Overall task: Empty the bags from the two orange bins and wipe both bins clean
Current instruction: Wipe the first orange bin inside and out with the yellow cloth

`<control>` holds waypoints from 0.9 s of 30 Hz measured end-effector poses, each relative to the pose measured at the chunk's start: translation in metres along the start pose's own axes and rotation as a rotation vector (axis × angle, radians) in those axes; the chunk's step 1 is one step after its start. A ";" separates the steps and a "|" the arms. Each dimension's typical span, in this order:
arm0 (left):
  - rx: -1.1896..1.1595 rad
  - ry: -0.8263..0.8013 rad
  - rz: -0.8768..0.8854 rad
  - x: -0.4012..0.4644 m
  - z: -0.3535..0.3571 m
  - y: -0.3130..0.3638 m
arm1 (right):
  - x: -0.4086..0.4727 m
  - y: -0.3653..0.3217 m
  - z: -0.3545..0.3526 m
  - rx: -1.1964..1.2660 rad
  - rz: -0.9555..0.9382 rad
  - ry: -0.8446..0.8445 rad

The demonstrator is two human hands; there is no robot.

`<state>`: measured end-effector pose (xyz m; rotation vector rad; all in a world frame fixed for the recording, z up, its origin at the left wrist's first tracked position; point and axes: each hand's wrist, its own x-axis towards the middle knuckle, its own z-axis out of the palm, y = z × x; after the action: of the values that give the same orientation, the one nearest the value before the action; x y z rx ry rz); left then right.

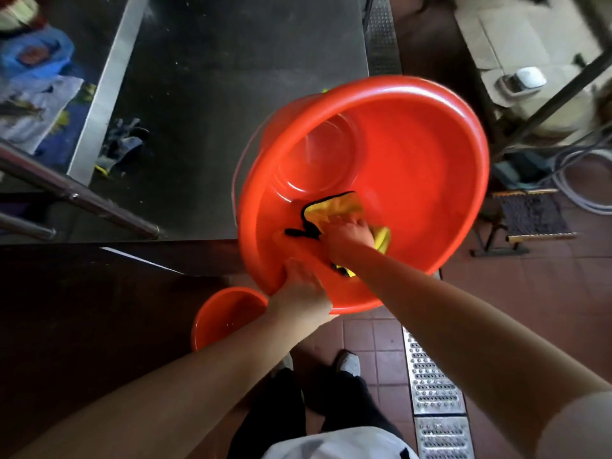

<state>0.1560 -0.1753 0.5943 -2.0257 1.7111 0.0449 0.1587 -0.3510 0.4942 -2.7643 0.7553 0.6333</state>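
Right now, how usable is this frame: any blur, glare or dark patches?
Head view: wide-angle bending at the edges; motion blur on the yellow cloth and right hand; soft glare on the big orange bin rim; lower-left area nearly black; left hand readable.

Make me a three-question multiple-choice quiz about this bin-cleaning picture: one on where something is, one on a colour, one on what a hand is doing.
1. Where is the smaller orange bin?
A on the steel table
B on the floor near the person's feet
C inside the large bin

2. The cloth is mainly
A yellow
B white
C blue

3. The left hand is
A hanging idle
B gripping the large orange bin by its rim
C holding the cloth

Answers: B, it sits low beside the shoes; A, yellow with black edging; B, its fingers curl over the near rim while the right hand presses the cloth inside.
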 end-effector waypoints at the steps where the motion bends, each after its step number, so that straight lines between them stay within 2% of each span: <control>1: -0.011 0.019 0.019 -0.001 -0.002 -0.001 | -0.012 -0.001 0.000 0.019 -0.002 0.010; 6: 0.093 -0.089 0.002 -0.005 0.001 0.004 | -0.079 -0.001 -0.005 0.100 0.003 0.035; 10: 0.062 -0.133 0.042 0.005 0.003 0.005 | -0.123 0.003 0.000 0.072 -0.007 0.052; 17: 0.099 -0.099 0.107 0.002 -0.012 -0.003 | -0.150 0.011 0.000 0.087 -0.121 0.033; 21: 0.106 -0.104 0.119 -0.001 -0.013 -0.009 | -0.154 0.023 -0.006 -0.138 -0.254 0.036; 24: 0.101 -0.063 0.113 -0.002 -0.010 -0.016 | -0.154 0.029 -0.013 -0.273 -0.249 0.114; 27: 0.115 -0.001 0.117 -0.007 -0.001 -0.029 | -0.156 0.043 -0.027 -0.426 -0.232 0.120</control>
<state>0.1813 -0.1662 0.6072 -1.8417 1.7873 -0.0140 0.0240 -0.3281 0.5861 -3.2370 0.3383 0.6473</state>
